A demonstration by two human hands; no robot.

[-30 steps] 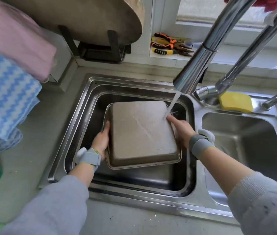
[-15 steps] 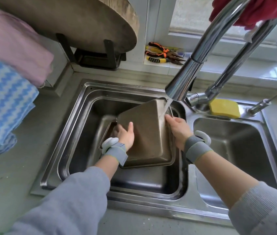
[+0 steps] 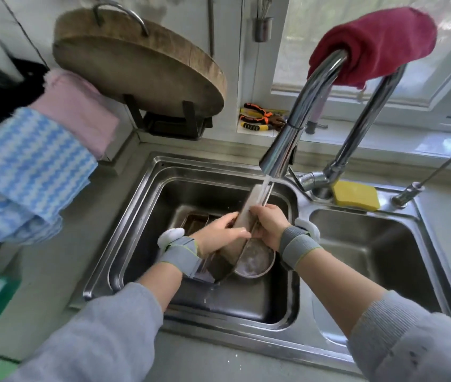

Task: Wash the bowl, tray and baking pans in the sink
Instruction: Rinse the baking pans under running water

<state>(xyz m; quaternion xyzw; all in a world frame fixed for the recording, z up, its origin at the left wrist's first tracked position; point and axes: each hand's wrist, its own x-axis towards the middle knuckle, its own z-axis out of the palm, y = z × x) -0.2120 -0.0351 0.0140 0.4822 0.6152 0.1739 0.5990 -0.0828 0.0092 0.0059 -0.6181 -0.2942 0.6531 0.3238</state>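
Left hand (image 3: pixel 220 232) and right hand (image 3: pixel 270 226) both grip baking pan (image 3: pixel 249 209), tipped on edge under tap (image 3: pixel 287 139) stream, left sink (image 3: pixel 141 216) basin. Bowl (image 3: pixel 254 261) beneath, second pan (image 3: pixel 195 221) left. Yellow sponge (image 3: pixel 355 195) far right; chopping board (image 3: pixel 139 64) far left.

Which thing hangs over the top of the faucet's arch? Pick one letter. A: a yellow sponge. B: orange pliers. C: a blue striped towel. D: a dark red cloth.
D: the red cloth is draped over the faucet arch, while the sponge lies on the sink ledge, the pliers on the sill and the blue towel hangs at far left.
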